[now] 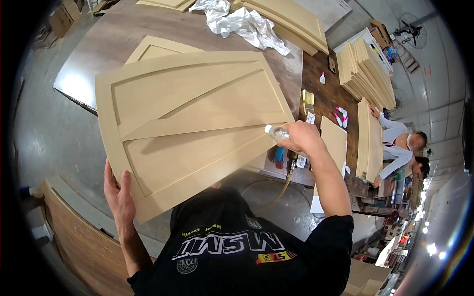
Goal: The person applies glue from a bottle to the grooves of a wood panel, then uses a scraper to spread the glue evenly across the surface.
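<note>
A large beige door panel (197, 111), with a raised frame and a diagonal brace across its recessed face, is held tilted in front of me. My left hand (120, 197) grips its near left edge, the thumb on the face and the fingers wrapped round the side. At the panel's right corner, my right hand (302, 137) is closed round a small clear bottle (279, 133) with a white cap, which points at the panel face. Whether that hand also touches the panel is hard to make out. Part of a second beige panel (158, 48) shows behind the first, on the worktable.
The worktable (94, 54) carries crumpled white sheeting (242, 24) and stacked panels (291, 19). To the right are a yellow tin (308, 97), white-and-pink bottles (341, 117) and a leaning panel stack (365, 71). A hose (286, 185) hangs nearby. Co-workers (402, 145) handle panels farther right.
</note>
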The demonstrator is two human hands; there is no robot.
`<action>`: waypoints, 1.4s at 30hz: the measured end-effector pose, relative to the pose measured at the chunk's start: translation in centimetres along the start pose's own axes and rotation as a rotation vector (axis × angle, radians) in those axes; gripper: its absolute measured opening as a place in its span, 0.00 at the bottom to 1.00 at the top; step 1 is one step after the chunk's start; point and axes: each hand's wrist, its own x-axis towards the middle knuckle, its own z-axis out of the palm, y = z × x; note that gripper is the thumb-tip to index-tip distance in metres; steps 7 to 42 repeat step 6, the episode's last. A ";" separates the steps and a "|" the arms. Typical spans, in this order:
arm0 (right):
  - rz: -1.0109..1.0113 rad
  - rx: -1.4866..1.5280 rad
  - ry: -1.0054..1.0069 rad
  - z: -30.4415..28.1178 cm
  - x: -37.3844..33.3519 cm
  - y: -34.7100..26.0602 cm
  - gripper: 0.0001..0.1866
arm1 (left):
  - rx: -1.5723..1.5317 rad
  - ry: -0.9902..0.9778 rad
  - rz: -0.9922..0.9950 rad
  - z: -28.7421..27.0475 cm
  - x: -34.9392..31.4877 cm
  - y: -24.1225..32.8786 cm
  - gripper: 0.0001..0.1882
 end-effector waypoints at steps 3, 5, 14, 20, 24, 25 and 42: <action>-0.006 -0.020 -0.045 -0.9 0.2 -0.8 0.25 | 0.004 0.007 0.038 0.1 0.1 0.1 0.30; 0.000 -0.024 -0.052 -1.0 0.4 -1.0 0.26 | -0.022 0.020 0.034 0.2 0.0 0.1 0.31; 0.013 -0.023 -0.060 -1.0 0.3 -1.0 0.27 | -0.023 0.009 0.029 0.0 -0.1 0.0 0.32; 0.013 -0.023 -0.060 -1.0 0.3 -1.0 0.27 | -0.023 0.009 0.029 0.0 -0.1 0.0 0.32; 0.013 -0.023 -0.060 -1.0 0.3 -1.0 0.27 | -0.023 0.009 0.029 0.0 -0.1 0.0 0.32; 0.013 -0.023 -0.060 -1.0 0.3 -1.0 0.27 | -0.023 0.009 0.029 0.0 -0.1 0.0 0.32; 0.013 -0.023 -0.060 -1.0 0.3 -1.0 0.27 | -0.023 0.009 0.029 0.0 -0.1 0.0 0.32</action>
